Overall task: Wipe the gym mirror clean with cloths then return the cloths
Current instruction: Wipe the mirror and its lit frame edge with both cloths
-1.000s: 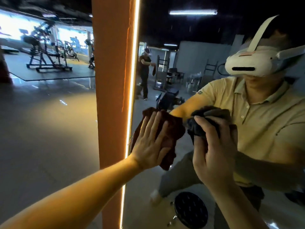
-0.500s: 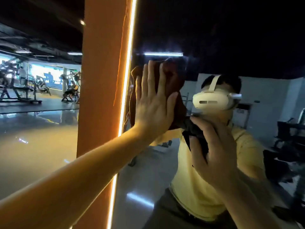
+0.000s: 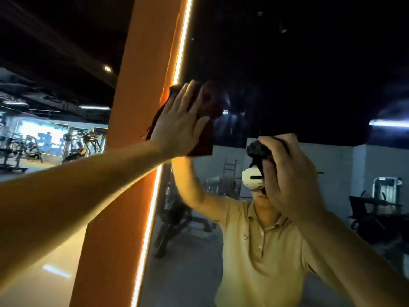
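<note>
The gym mirror (image 3: 298,74) fills the right of the head view and reflects me in a yellow shirt and white headset. My left hand (image 3: 179,127) lies flat with its fingers spread, pressing a dark red cloth (image 3: 209,120) against the glass near the mirror's left edge. My right hand (image 3: 285,173) is lower and further right, with its fingers curled around a bunched dark grey cloth (image 3: 257,150) held against the glass. Most of the grey cloth is hidden under that hand.
An orange pillar (image 3: 132,151) with a glowing light strip (image 3: 181,52) borders the mirror on the left. Beyond it, at far left, gym machines (image 3: 28,149) stand on a glossy floor (image 3: 33,251). The reflection shows more equipment behind me.
Both hands have slid upward along the glass with their cloths, and the camera has tilted up. The left hand stays flat on the red cloth; the right keeps its grip on the grey one.
</note>
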The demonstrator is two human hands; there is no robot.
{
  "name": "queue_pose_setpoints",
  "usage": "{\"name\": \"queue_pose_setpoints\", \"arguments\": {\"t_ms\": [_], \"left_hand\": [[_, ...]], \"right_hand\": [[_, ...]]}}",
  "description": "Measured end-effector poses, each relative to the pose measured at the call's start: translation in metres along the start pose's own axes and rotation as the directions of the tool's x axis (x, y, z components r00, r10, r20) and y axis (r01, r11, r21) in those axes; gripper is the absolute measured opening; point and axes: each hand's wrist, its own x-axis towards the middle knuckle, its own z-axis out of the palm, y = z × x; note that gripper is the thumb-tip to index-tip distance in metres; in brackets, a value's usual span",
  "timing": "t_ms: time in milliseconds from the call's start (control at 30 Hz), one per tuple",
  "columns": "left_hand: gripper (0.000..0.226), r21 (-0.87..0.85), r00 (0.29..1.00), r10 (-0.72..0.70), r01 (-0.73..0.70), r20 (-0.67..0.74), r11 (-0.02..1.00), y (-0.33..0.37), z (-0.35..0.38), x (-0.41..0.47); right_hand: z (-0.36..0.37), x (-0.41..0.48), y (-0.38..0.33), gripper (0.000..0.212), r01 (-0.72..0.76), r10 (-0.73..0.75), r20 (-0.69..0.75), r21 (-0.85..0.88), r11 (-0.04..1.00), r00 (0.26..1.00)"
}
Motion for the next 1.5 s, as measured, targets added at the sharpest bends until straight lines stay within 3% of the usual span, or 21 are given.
{"name": "queue_pose_setpoints", "arguments": {"t_ms": [67, 133, 233, 333, 400, 467, 567, 667, 733, 767, 833, 900, 933, 1033, 1100, 1200, 1267, 1300, 1367, 1433, 1500], "left_hand": [[0.069, -0.12, 0.976, -0.218, 0.216, -0.009, 0.969, 0.023, -0.007, 0.044], [0.07, -0.163, 0.972, -0.233, 0.226, -0.021, 0.96, 0.063, -0.001, 0.056], [0.068, -0.111, 0.995, 0.085, -0.091, -0.055, 0.99, 0.101, 0.016, 0.014], [0.065, -0.059, 0.912, 0.41, -0.408, 0.017, 0.911, 0.078, 0.022, -0.036], [0.066, -0.001, 0.869, 0.491, -0.492, 0.065, 0.871, 0.043, 0.018, -0.035], [0.067, 0.047, 0.921, 0.384, -0.387, 0.061, 0.921, 0.015, 0.011, -0.019], [0.069, 0.012, 0.998, 0.069, -0.069, 0.007, 0.998, -0.001, -0.001, 0.009], [0.066, -0.117, 0.959, -0.268, 0.256, -0.093, 0.959, 0.033, 0.003, 0.024], [0.067, -0.16, 0.938, -0.323, 0.302, -0.124, 0.94, 0.067, 0.01, 0.026], [0.067, -0.143, 0.957, -0.26, 0.241, -0.129, 0.96, 0.083, 0.015, 0.022], [0.068, -0.07, 0.994, 0.039, -0.047, -0.105, 0.996, 0.102, 0.023, -0.001], [0.067, -0.028, 0.925, 0.379, -0.38, -0.038, 0.925, 0.093, 0.028, -0.036], [0.066, -0.015, 0.876, 0.482, -0.482, -0.003, 0.876, 0.081, 0.03, -0.053], [0.069, 0.058, 0.812, 0.58, -0.584, 0.071, 0.81, 0.025, 0.026, -0.064], [0.072, 0.087, 0.877, 0.471, -0.478, 0.095, 0.874, -0.001, 0.018, -0.036], [0.071, -0.019, 0.997, 0.077, -0.077, 0.008, 0.997, 0.006, -0.001, 0.033], [0.066, -0.138, 0.978, -0.198, 0.189, -0.058, 0.972, 0.025, -0.005, 0.064], [0.066, -0.172, 0.963, -0.258, 0.242, -0.078, 0.955, 0.037, -0.002, 0.065], [0.067, -0.167, 0.98, -0.164, 0.144, -0.11, 0.975, 0.064, 0.012, 0.031], [0.067, -0.111, 0.984, 0.115, -0.13, -0.134, 0.985, 0.087, 0.033, -0.036], [0.068, -0.066, 0.926, 0.365, -0.372, -0.094, 0.926, 0.088, 0.045, -0.087]], "right_hand": [[-0.003, -0.008, -0.001, 0.036, -0.038, 0.038, -0.052, -0.006, 0.999, 0.998], [-0.004, -0.015, -0.002, 0.038, -0.025, 0.015, -0.092, -0.104, 0.994, 0.996], [-0.009, -0.022, 0.001, 0.041, -0.066, 0.031, -0.174, -0.199, 0.978, 0.984], [-0.009, -0.023, 0.001, 0.04, -0.149, 0.109, -0.215, -0.183, 0.972, 0.97], [-0.005, -0.021, -0.002, 0.038, -0.111, 0.08, -0.169, -0.183, 0.977, 0.982], [-0.003, -0.02, -0.002, 0.037, -0.042, 0.023, -0.111, -0.174, 0.984, 0.994], [-0.003, -0.023, 0.002, 0.035, -0.036, 0.022, -0.114, -0.118, 0.992, 0.993], [-0.001, -0.021, 0.002, 0.036, -0.081, 0.073, -0.169, -0.04, 0.996, 0.983], [0.0, -0.019, 0.001, 0.036, -0.127, 0.122, -0.226, -0.008, 0.992, 0.966], [-0.001, -0.018, 0.001, 0.036, -0.168, 0.163, -0.269, 0.004, 0.986, 0.949], [-0.004, -0.015, 0.003, 0.036, -0.294, 0.294, -0.363, 0.058, 0.954, 0.884], [-0.005, -0.012, 0.004, 0.038, -0.371, 0.383, -0.378, 0.107, 0.922, 0.843], [-0.005, -0.01, 0.002, 0.038, -0.37, 0.378, -0.358, 0.093, 0.924, 0.854], [-0.002, -0.008, -0.003, 0.039, -0.287, 0.28, -0.253, 0.008, 0.958, 0.926], [0.0, -0.009, -0.002, 0.039, -0.218, 0.202, -0.2, -0.064, 0.974, 0.959], [0.005, -0.012, 0.002, 0.036, -0.158, 0.131, -0.189, -0.133, 0.979, 0.973], [0.007, -0.013, 0.004, 0.035, -0.159, 0.132, -0.202, -0.125, 0.979, 0.97], [0.007, -0.012, 0.006, 0.035, -0.16, 0.134, -0.205, -0.113, 0.981, 0.97], [0.005, -0.011, 0.005, 0.036, -0.167, 0.15, -0.21, -0.062, 0.984, 0.966], [0.003, -0.012, 0.004, 0.037, -0.192, 0.184, -0.232, -0.012, 0.981, 0.955], [0.001, -0.012, 0.001, 0.039, -0.207, 0.203, -0.242, 0.009, 0.978, 0.949]]}}
